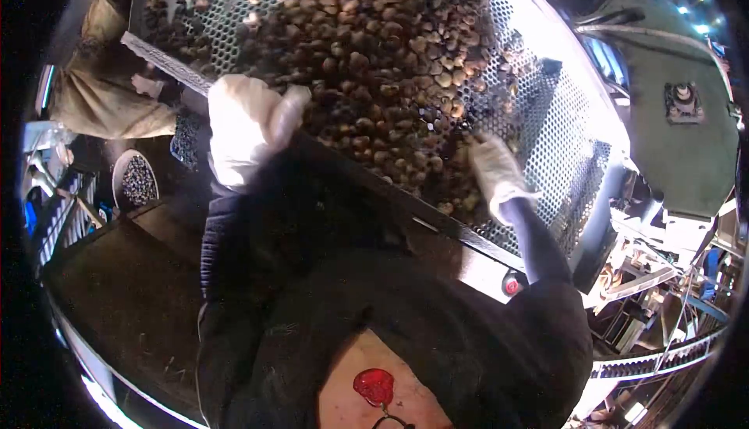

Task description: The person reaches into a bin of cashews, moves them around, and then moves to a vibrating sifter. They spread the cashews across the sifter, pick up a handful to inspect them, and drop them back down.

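Note:
A heap of brown, roundish, nut-like pieces (367,54) covers much of a perforated metal tray (546,124). My left hand (246,128), in a pale glove, is over the tray's near rim at the left edge of the heap. Its thumb stands apart from the fingers, and I see nothing held in it; glare washes out the detail. At the right side of the heap, my right hand (498,171), gloved too, reaches down with its fingertips among the pieces. Motion blurs those fingers, so whether they hold a piece cannot be made out.
A round bucket (118,183) of small dark pieces stands at lower left, near a tan cloth sack (109,105). On the tray's near frame is a red button (512,284). A green machine housing (679,109) rises at right. Below it runs a curved toothed rail (659,357).

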Available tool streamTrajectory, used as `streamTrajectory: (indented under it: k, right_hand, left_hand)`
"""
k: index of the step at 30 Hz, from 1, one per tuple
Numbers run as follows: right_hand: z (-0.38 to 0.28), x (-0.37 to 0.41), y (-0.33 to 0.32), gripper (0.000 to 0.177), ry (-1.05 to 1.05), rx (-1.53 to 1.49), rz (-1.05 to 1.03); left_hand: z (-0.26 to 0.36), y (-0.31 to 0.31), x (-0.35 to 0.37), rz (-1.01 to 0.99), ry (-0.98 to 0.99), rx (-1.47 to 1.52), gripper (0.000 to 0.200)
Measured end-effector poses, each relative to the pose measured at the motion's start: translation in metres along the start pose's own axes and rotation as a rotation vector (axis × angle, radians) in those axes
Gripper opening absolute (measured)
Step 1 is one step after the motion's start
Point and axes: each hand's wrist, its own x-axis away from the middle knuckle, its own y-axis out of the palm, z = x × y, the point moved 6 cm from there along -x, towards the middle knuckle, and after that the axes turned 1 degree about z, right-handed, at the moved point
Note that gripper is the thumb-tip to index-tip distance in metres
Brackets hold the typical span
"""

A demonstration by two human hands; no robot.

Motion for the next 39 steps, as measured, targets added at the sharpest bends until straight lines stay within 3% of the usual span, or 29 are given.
streamTrajectory:
  k: [3, 7, 10, 13, 14, 15, 17, 19, 21, 24, 25, 26, 27, 28, 29, 30, 31, 34, 37, 39]
  right_hand:
    - [-0.024, 0.013, 0.026, 0.052, -0.066, -0.478, -0.041]
    - [-0.016, 0.041, 0.022, 0.063, -0.035, -0.956, -0.056]
    - [-0.012, 0.059, 0.01, 0.072, -0.011, -1.215, -0.069]
    - [-0.01, 0.057, 0.001, 0.081, -0.01, -1.503, -0.039]
    - [-0.01, 0.052, 0.002, 0.084, -0.049, -1.646, -0.002]
    - [-0.013, 0.036, 0.019, 0.086, -0.263, -1.953, 0.096]
    - [-0.004, 0.054, -0.038, 0.08, -0.005, -2.293, -0.007]
    - [0.018, 0.069, -0.083, 0.074, 0.122, -2.527, 0.065]
    - [0.053, 0.07, -0.105, 0.083, 0.224, -2.527, 0.373]
    - [0.11, 0.023, -0.088, 0.093, 0.251, -2.103, 0.544]
    - [0.131, 0.003, -0.087, 0.085, 0.301, -1.931, 0.613]
    - [0.14, -0.021, -0.08, 0.077, 0.346, -1.73, 0.614]
    - [0.145, -0.046, -0.073, 0.069, 0.386, -1.411, 0.556]
    - [0.136, -0.067, -0.062, 0.061, 0.375, -0.927, 0.423]
    - [0.117, -0.077, -0.049, 0.054, 0.312, -0.465, 0.292]
    - [0.095, -0.073, -0.039, 0.048, 0.217, -0.23, 0.2]
    - [0.079, -0.077, -0.026, 0.041, 0.275, -0.595, 0.377]
    - [0.034, -0.038, 0.015, 0.031, 0.209, -1.035, 0.239]
    - [-0.005, 0.028, -0.002, 0.038, 0.096, -1.204, 0.01]
    - [-0.016, 0.047, 0.012, 0.038, 0.023, -1.181, -0.059]
  left_hand:
    - [-0.006, 0.022, 0.012, -0.029, -0.061, 0.188, 0.041]
    - [-0.01, 0.015, 0.014, 0.133, 0.018, 0.06, 0.056]
    - [0.001, 0.009, 0.003, 0.092, -0.099, 0.235, 0.056]
    - [0.003, 0.007, 0.0, -0.088, 0.008, -0.013, 0.053]
    - [0.002, 0.016, 0.011, -0.003, -0.039, 0.101, 0.042]
    - [0.001, 0.024, 0.022, 0.086, -0.076, 0.218, 0.033]
    - [-0.003, 0.012, 0.012, 0.016, -0.012, 0.053, 0.035]
    - [0.004, 0.003, 0.0, 0.005, 0.018, -0.015, 0.035]
    - [-0.001, 0.018, 0.018, -0.032, -0.036, 0.136, 0.025]
    - [-0.006, 0.003, 0.006, 0.021, 0.086, 0.013, 0.032]
    - [0.001, 0.0, 0.003, 0.063, 0.024, 0.023, 0.029]
    - [0.015, 0.005, 0.001, -0.044, 0.067, 0.06, 0.025]
    - [0.013, 0.004, 0.003, -0.018, 0.048, 0.038, 0.021]
    - [0.009, 0.005, 0.008, 0.003, 0.032, 0.019, 0.017]
    - [0.006, 0.005, 0.012, 0.019, 0.019, 0.006, 0.015]
    - [0.0, 0.006, 0.012, 0.046, 0.005, -0.017, 0.013]
    - [0.0, 0.004, 0.014, 0.006, 0.051, -0.027, 0.011]
    - [0.001, 0.019, 0.026, -0.107, -0.096, 0.161, 0.011]
    - [0.0, 0.005, 0.011, 0.047, -0.038, -0.012, 0.022]
    - [0.004, 0.013, 0.015, -0.005, -0.047, 0.01, 0.019]
